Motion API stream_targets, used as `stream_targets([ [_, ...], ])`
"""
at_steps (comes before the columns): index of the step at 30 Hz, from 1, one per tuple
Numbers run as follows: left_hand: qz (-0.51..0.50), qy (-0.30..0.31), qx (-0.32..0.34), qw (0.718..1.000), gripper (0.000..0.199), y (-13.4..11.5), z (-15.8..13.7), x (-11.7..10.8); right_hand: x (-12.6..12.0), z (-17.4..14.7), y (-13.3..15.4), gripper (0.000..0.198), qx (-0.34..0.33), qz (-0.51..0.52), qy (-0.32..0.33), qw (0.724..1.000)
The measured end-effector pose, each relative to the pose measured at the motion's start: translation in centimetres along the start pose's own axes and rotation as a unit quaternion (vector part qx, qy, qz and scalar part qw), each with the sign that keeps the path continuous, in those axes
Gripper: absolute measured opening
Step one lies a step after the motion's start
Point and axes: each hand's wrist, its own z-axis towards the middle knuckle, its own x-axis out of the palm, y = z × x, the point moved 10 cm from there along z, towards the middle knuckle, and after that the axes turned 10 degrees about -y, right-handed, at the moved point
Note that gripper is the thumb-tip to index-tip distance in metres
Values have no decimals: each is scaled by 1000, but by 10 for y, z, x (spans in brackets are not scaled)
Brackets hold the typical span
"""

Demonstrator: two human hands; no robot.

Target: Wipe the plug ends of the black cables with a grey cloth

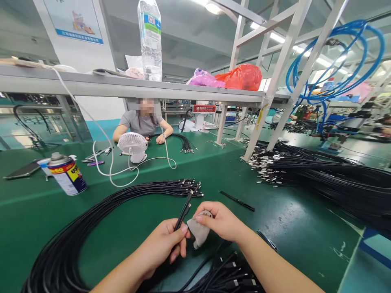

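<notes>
- Head view: the left hand [172, 241] pinches black cable ends [186, 206] between thumb and fingers, their long axis running up and away, leaning right, metal tips clear of the grip
- The right hand [217, 219] pinches a grey cloth [200, 232] by its upper part; the cloth hangs just right of the cable ends, its edge so near the left thumb that I cannot tell whether they touch
- Nothing shows between cloth and tips; the left hand is nearer the curved cable bundle [106, 205], whose ends lie just beyond the held tips
- More loose cables [227, 270] lie below the hands; a thin dark tool [236, 201] rests beyond the right hand, a large cable pile [308, 165] farther right
</notes>
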Motion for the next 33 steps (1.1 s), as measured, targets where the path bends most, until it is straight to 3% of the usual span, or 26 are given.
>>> stream_targets([
  [5, -49, -5, -20, 999, 50, -3, -5, 0, 1, -2, 12, 33, -36, -13, -29, 999],
  [17, -58, 18, -31, 998, 60, -7, -9, 3, -3, -2, 12, 43, 1, 73, -38, 997],
  [26, -62, -1, -35, 997, 60, -4, -6, 1, -10, -2, 7, 53, 56, 116, -58, 990],
  [33, -61, 28, -37, 997, 58, 1, -6, 4, -17, -1, 7, 52, 12, 95, -67, 993],
])
